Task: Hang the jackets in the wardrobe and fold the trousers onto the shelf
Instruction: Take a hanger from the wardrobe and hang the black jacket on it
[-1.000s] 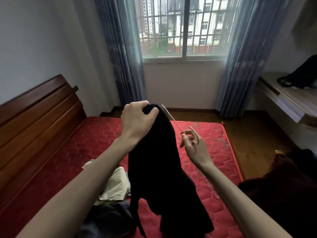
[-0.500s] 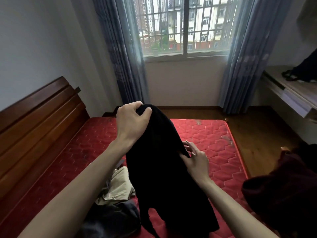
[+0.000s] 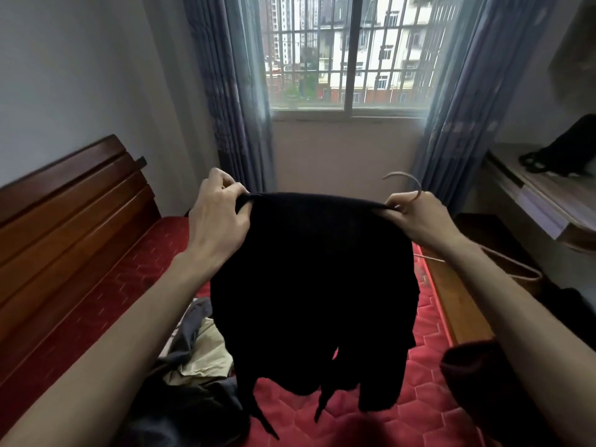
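Clothes pile point(image 3: 196, 359) clutters mattress point(image 3: 419, 411) left; right side open.

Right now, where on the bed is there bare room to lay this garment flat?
Bare mattress lies along the headboard, left of the left hand. The near left is crowded by the clothes pile; a dark red garment fills the near right corner.

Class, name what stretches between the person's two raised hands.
Head view: the black jacket's top edge, pinched by left hand and right hand.
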